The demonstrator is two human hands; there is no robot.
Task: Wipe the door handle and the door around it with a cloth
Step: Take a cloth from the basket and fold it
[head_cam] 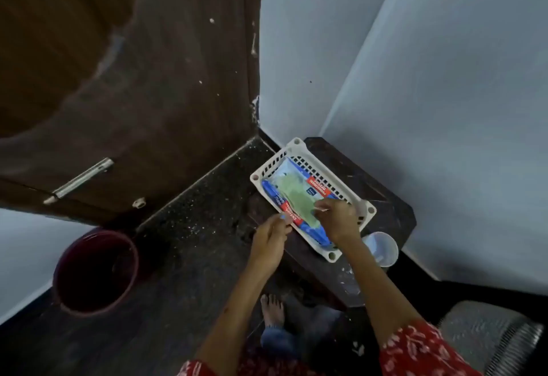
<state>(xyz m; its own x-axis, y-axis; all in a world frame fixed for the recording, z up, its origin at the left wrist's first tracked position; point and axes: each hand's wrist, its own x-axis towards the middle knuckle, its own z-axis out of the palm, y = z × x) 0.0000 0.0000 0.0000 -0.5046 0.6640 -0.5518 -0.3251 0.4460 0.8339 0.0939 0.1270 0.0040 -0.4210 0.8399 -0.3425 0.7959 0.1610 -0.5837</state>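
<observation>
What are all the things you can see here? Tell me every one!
Door: one, dark brown, upper left.
Door handle: one, silver bar, low on the door.
Basket: one, white plastic, on the dark stool.
Cloth packet: one, blue and red with green cloth showing, inside the basket.
Stool: one, dark, in the corner.
Cup: one, clear plastic, beside the basket.
Bucket: one, maroon, on the floor, left.
Walls: pale blue.
Left hand: at the packet's near edge.
Right hand: pinching the packet.
Foot: one, bare, below.
</observation>
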